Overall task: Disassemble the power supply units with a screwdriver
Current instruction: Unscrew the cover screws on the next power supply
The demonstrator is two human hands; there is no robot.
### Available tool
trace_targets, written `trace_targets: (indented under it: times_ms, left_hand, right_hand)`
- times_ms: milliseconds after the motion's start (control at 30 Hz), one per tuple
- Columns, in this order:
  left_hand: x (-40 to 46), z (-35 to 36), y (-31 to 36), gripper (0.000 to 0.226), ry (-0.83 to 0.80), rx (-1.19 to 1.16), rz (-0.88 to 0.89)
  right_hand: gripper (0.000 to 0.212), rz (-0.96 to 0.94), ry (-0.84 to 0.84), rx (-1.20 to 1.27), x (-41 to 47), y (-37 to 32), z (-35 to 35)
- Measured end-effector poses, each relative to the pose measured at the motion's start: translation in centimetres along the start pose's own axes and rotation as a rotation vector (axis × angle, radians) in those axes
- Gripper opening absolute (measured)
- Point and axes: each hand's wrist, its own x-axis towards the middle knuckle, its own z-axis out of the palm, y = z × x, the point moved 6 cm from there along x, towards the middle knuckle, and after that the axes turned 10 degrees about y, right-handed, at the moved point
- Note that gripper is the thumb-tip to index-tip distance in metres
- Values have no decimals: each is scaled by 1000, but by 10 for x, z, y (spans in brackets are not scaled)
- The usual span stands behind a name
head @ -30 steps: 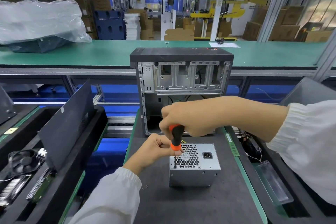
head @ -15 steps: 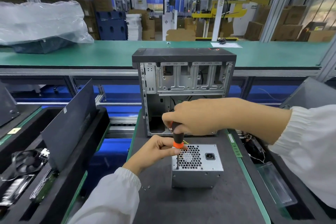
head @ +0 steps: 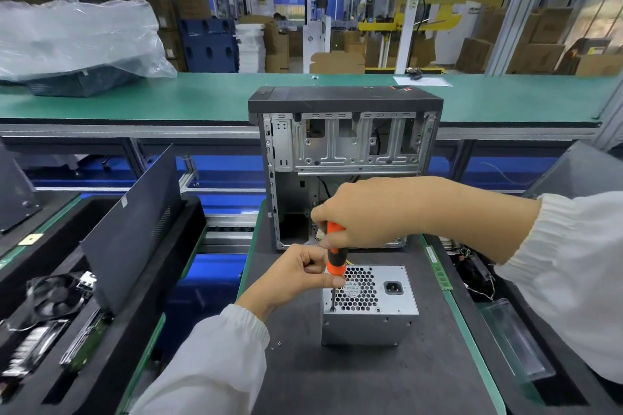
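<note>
Head view: screwdriver [head: 335,254] (more orange showing).

hands [head: 367,212] gripping screwdriver [head: 335,254] (upright), power supply [head: 369,313]

The scene is brightly and evenly lit from overhead, with a cool white cast and no harsh shadows; only a soft, short shadow lies under the power supply unit [head: 369,305] on the dark mat [head: 371,381]. Glare whitens the crumpled plastic sheet [head: 77,37] at upper left, and the metal of the computer case [head: 344,141] shines in patches. The wide lens bends straight lines toward the edges, so the green table [head: 202,98] bows and the white sleeves [head: 580,280] look swollen. The far warehouse background is a little soft, and the lower left corner is smeared.
</note>
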Motion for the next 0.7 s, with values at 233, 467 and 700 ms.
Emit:
trace_targets:
  times_ms: [233, 467, 700]
  left_hand:
    - [-5, -4, 5, 15, -4, -14, 42]
    - [0, -4, 6, 14, 46, -22, 44]
    - [-3, -5, -21, 20, -61, 126, -21]
  right_hand:
    - [31, -102, -61, 95, -2, -4, -3]
    - [56, 166, 49, 37, 6, 13, 3]
    - [21, 105, -6, 169, 4, 19, 9]
